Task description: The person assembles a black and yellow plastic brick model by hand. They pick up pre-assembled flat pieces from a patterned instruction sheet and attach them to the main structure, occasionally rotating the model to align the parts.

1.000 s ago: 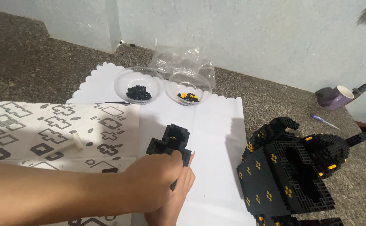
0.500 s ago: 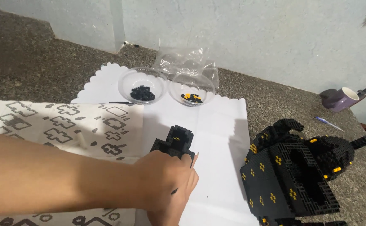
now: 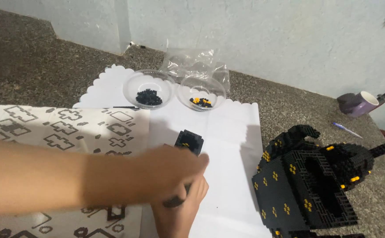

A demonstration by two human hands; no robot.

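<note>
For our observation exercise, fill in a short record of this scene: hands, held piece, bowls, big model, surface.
left hand: lies across the right hand, blurred
right hand: under it, at the small black block piece
bowls: left bowl holds black bits; right bowl holds orange and black bits
big model: black with orange dots, to the right
surface: white paper on a stone floor

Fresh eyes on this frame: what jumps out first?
The big black brick-built model with yellow studs at lower right on the speckled floor. Next, the left hand and right hand clustered around a small black brick assembly on the white paper, with two clear bowls of tiny bricks behind.
</note>
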